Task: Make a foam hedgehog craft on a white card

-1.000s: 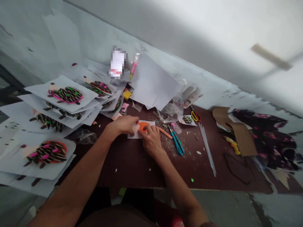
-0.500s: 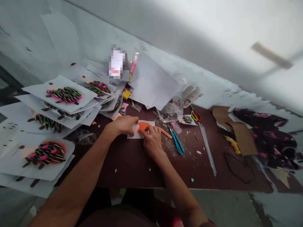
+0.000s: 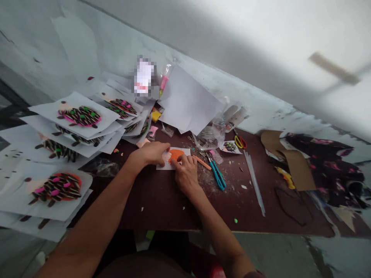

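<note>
A small white paper card (image 3: 161, 167) lies on the table in front of me, bearing a flat orange patch of modelling clay (image 3: 177, 153) with a pale peach patch of clay (image 3: 166, 156) at its left end. From the left, my left hand (image 3: 153, 153) bends over the card, thumb and fingers curled around the peach clay. My right hand (image 3: 186, 170) is curled at the card's lower right, its fingertips pressing on the orange clay's edge. Right of it lie an orange stick-like tool (image 3: 202, 162) and teal-handled scissors (image 3: 217, 175).
Stacked paper sheets with clay hedgehogs (image 3: 79, 116) fill the left side. Behind the card are blank white sheets (image 3: 189, 100) and a clear plastic bag (image 3: 210, 135). Yellow-and-red scissors (image 3: 239, 141), clear sticks (image 3: 255, 183) and a yellow glue gun (image 3: 286, 177) lie to the right.
Both hands stay at the card in almost the same pose. The whole view has shifted very slightly.
</note>
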